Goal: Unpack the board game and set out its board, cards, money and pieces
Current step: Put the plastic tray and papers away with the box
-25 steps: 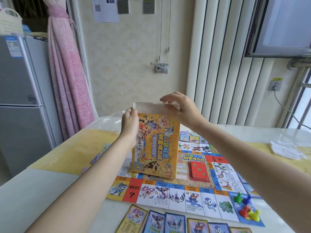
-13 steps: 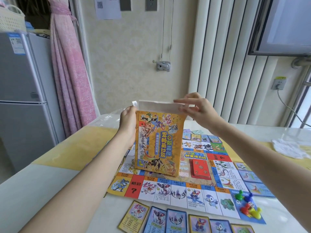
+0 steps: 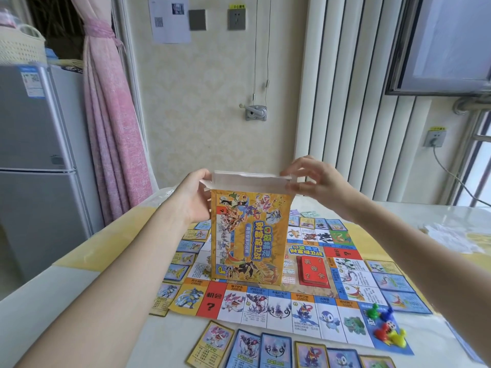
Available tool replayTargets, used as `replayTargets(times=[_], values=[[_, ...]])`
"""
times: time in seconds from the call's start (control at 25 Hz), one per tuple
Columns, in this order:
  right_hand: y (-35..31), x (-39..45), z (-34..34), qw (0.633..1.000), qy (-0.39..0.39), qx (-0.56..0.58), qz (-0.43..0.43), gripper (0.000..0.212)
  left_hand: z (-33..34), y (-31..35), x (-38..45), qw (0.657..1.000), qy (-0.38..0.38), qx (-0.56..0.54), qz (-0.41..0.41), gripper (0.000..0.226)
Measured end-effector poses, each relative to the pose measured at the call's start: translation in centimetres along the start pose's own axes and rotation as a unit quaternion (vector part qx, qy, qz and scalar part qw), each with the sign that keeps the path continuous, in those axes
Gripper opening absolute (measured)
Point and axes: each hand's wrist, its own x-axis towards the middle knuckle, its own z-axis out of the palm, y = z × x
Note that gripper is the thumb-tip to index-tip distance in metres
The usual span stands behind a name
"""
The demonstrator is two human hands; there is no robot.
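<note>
My left hand (image 3: 192, 199) grips the box (image 3: 248, 239) by its upper left edge, holding it upright over the board (image 3: 305, 309). My right hand (image 3: 314, 181) pinches the white top flap (image 3: 249, 179) at its right end. Red card stack (image 3: 312, 270) lies on the board right of the box. Pieces (image 3: 386, 326) sit on the near right corner. Cards (image 3: 275, 351) lined along the near edge, on the table (image 3: 66, 288).

Box front (image 3: 248, 240): 财富保卫战, in large blue and white letters running down the side.
Board centre (image 3: 305, 251): the same title, 财富保卫战.
Red card stack (image 3: 313, 270): 机会卡, with question marks.
Red board square (image 3: 211, 301): 机会 and "?".
Bottom row of board squares (image 3: 279, 294): prices 2000元, 3000元, 300元, 2500元.
Wall papers (image 3: 170, 18): QR codes, not legible.
</note>
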Motion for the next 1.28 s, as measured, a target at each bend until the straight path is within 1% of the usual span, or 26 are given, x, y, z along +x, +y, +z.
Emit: replayTargets(times=[0.04, 0.12, 0.24, 0.32, 0.4, 0.52, 0.6, 0.64, 0.68, 0.72, 0.76, 0.8, 0.84, 0.88, 0.92, 0.96, 1.0, 1.04, 1.08, 1.16, 1.2, 1.24, 1.28], values=[[-0.1, -0.1, 0.1, 1.000, -0.001, 0.019, 0.004, 0.022, -0.5, -0.2, 0.2, 1.000, -0.009, 0.003, 0.004, 0.006], [-0.1, -0.2, 0.1, 1.000, 0.004, 0.008, 0.000, 0.023, -1.1, -0.5, 0.2, 1.000, -0.012, 0.014, 0.008, 0.008], [-0.3, -0.1, 0.7, 0.996, 0.042, -0.073, -0.025, 0.029, -1.0, -1.0, 0.0, 0.999, -0.005, 0.028, 0.017, 0.008], [-0.6, 0.2, 1.4, 0.987, 0.061, -0.144, -0.033, 0.028, -0.4, -1.2, 0.3, 0.999, -0.006, 0.029, 0.035, 0.008], [-1.1, 1.0, 1.3, 0.972, 0.055, -0.226, -0.021, 0.029, 0.3, -0.9, 0.1, 0.997, -0.031, 0.048, 0.056, 0.020], [-2.2, 2.1, 1.2, 0.946, 0.041, -0.320, -0.012, 0.020, 1.2, 0.0, -0.3, 0.984, -0.082, 0.138, 0.080, 0.049], [-2.8, 2.5, 1.4, 0.933, 0.024, -0.358, -0.017, 0.020, 1.6, -0.2, -0.5, 0.977, -0.059, 0.177, 0.098, 0.069], [-3.1, 2.6, 1.4, 0.929, 0.015, -0.368, -0.018, 0.022, 1.6, -0.4, -0.4, 0.978, -0.043, 0.176, 0.107, 0.067], [-3.4, 2.6, 1.3, 0.930, 0.009, -0.366, -0.015, 0.026, 1.7, -0.5, -0.4, 0.979, -0.032, 0.163, 0.118, 0.055], [-3.7, 2.6, 1.0, 0.938, 0.009, -0.346, -0.005, 0.031, 1.7, -0.6, -0.4, 0.982, -0.024, 0.144, 0.122, 0.042], [-3.9, 2.6, 0.7, 0.951, 0.016, -0.308, 0.010, 0.035, 1.6, -0.5, -0.3, 0.984, -0.021, 0.129, 0.118, 0.036], [-3.8, 2.5, 0.3, 0.967, 0.028, -0.252, 0.033, 0.037, 1.5, -0.4, -0.4, 0.987, -0.023, 0.118, 0.108, 0.035], [-3.8, 2.3, 0.0, 0.982, 0.039, -0.171, 0.065, 0.035, 1.5, -0.3, -0.4, 0.988, -0.026, 0.112, 0.102, 0.037], [-3.7, 2.0, -0.2, 0.992, 0.037, -0.057, 0.104, 0.029, 1.5, -0.2, -0.6, 0.989, -0.027, 0.108, 0.102, 0.037], [-3.6, 1.8, -0.2, 0.986, 0.021, 0.077, 0.144, 0.020, 1.5, -0.1, -0.7, 0.989, -0.026, 0.108, 0.101, 0.037], [-3.4, 1.7, -0.2, 0.966, 0.005, 0.195, 0.171, 0.010, 1.6, 0.0, -0.8, 0.989, -0.025, 0.108, 0.098, 0.036], [-3.0, 1.8, -0.2, 0.944, 0.000, 0.270, 0.189, 0.005, 1.7, 0.1, -1.0, 0.989, -0.023, 0.111, 0.095, 0.034], [-2.6, 1.9, -0.2, 0.929, 0.004, 0.310, 0.203, 0.008, 1.8, 0.1, -1.1, 0.989, -0.023, 0.113, 0.094, 0.033], [-2.3, 1.9, -0.1, 0.918, 0.010, 0.333, 0.214, 0.012, 1.9, 0.1, -1.3, 0.989, -0.025, 0.113, 0.093, 0.031], [-2.0, 2.1, 0.2, 0.910, 0.019, 0.349, 0.224, 0.015, 1.9, 0.2, -1.4, 0.990, -0.029, 0.108, 0.090, 0.029], [-2.0, 2.2, 0.3, 0.917, 0.015, 0.332, 0.221, 0.017, 1.9, 0.2, -1.5, 0.990, -0.033, 0.109, 0.088, 0.027], [-2.2, 2.4, 0.4, 0.934, 0.005, 0.286, 0.214, 0.020, 1.9, 0.2, -1.5, 0.990, -0.038, 0.110, 0.085, 0.024], [-2.4, 2.8, 0.3, 0.958, -0.007, 0.206, 0.199, 0.026, 1.9, 0.2, -1.7, 0.989, -0.046, 0.112, 0.082, 0.019]])
